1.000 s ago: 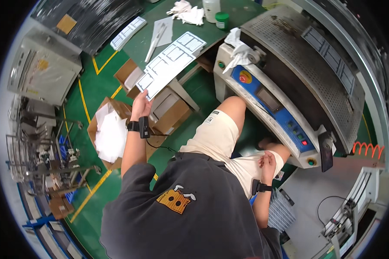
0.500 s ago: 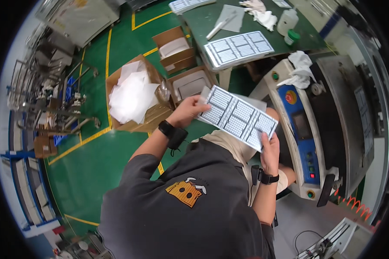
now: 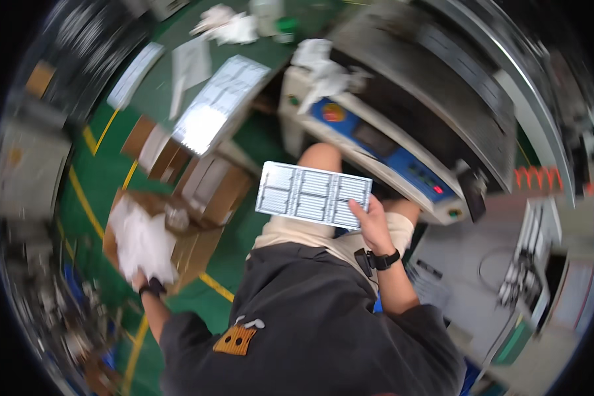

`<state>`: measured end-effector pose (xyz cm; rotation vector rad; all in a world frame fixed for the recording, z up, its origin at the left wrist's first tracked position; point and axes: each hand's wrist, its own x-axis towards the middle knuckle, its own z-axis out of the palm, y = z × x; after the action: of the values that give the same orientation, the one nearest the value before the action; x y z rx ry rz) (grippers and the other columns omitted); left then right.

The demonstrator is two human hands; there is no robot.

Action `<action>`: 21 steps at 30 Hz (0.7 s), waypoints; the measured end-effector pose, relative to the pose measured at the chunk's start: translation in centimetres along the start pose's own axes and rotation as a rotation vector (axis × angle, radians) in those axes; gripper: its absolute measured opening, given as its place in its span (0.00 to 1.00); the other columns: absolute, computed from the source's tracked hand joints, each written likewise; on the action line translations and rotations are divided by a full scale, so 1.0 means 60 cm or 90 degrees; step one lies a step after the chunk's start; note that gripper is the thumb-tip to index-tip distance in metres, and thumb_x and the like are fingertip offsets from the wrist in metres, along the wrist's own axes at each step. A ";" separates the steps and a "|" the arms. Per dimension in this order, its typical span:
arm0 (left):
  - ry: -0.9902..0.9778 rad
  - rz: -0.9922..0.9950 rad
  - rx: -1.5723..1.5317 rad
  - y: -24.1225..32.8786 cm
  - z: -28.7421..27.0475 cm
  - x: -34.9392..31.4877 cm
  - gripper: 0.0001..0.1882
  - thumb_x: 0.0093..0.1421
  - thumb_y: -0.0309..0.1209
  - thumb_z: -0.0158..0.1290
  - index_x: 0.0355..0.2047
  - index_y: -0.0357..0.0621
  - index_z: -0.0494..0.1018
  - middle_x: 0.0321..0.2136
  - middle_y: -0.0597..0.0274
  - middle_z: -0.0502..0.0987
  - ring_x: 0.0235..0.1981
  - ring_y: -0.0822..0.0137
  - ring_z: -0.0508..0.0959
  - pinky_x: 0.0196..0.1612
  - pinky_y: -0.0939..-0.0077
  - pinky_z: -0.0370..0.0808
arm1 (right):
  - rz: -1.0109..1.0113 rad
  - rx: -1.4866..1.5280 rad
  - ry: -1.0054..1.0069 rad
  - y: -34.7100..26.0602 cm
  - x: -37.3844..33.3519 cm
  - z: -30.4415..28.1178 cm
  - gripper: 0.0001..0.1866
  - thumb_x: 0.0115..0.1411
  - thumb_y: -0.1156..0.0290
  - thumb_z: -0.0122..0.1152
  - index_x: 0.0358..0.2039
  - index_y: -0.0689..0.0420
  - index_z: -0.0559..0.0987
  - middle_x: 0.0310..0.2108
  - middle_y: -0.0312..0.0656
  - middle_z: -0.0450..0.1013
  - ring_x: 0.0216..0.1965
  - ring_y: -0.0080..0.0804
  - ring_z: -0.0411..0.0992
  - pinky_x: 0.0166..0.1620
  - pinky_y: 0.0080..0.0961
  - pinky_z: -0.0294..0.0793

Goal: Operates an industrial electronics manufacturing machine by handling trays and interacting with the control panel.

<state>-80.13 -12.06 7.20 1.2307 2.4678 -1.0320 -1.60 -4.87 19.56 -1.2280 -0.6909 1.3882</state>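
Green floor, left hand at box (earlier, panel)

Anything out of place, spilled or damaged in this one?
Only mild untidiness: a white cloth drapes over the machine's corner, near the red button, and white sheets lie heaped loosely in a carton. No spill shows. The panel in the right hand looks whole, though blur hides detail.

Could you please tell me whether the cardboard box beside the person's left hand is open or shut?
Open: white sheets show piled at the top of the cardboard box, with the left hand at their edge.
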 end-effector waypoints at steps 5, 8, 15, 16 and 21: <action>0.588 -0.264 -0.415 0.104 -0.156 -0.076 0.41 0.57 0.55 0.62 0.56 0.31 0.68 0.57 0.35 0.70 0.58 0.41 0.70 0.61 0.51 0.66 | -0.040 0.004 0.067 -0.050 -0.030 -0.036 0.14 0.68 0.71 0.61 0.52 0.62 0.76 0.46 0.35 0.78 0.44 0.18 0.75 0.49 0.20 0.75; 0.476 0.422 -0.884 0.301 -0.350 -0.223 0.19 0.69 0.32 0.51 0.56 0.30 0.70 0.54 0.50 0.76 0.53 0.59 0.75 0.59 0.64 0.68 | -0.054 0.026 0.075 -0.096 -0.045 -0.040 0.15 0.68 0.71 0.60 0.53 0.62 0.75 0.46 0.36 0.78 0.45 0.19 0.75 0.49 0.20 0.75; -0.598 0.888 -1.052 0.656 -0.544 -0.516 0.27 0.75 0.44 0.41 0.62 0.32 0.64 0.54 0.51 0.77 0.52 0.63 0.79 0.56 0.67 0.77 | -0.083 -0.005 0.069 -0.217 -0.065 -0.064 0.16 0.68 0.70 0.60 0.54 0.61 0.74 0.48 0.36 0.78 0.47 0.18 0.74 0.52 0.21 0.74; -0.690 0.919 -1.031 0.673 -0.556 -0.520 0.27 0.74 0.44 0.42 0.61 0.32 0.65 0.52 0.52 0.77 0.50 0.64 0.81 0.53 0.68 0.79 | -0.079 -0.015 0.069 -0.239 -0.067 -0.071 0.17 0.69 0.70 0.60 0.55 0.62 0.74 0.48 0.36 0.78 0.47 0.19 0.74 0.52 0.21 0.74; -0.645 0.952 -1.004 0.706 -0.599 -0.500 0.24 0.74 0.41 0.44 0.55 0.29 0.69 0.43 0.52 0.81 0.38 0.66 0.83 0.41 0.73 0.82 | -0.075 -0.196 0.056 -0.370 -0.077 -0.113 0.18 0.69 0.67 0.58 0.55 0.62 0.74 0.44 0.37 0.77 0.43 0.20 0.75 0.50 0.22 0.75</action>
<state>-24.25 10.45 26.17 0.9317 0.5029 0.5913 11.64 -5.78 39.16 -1.4547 -0.9247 1.1515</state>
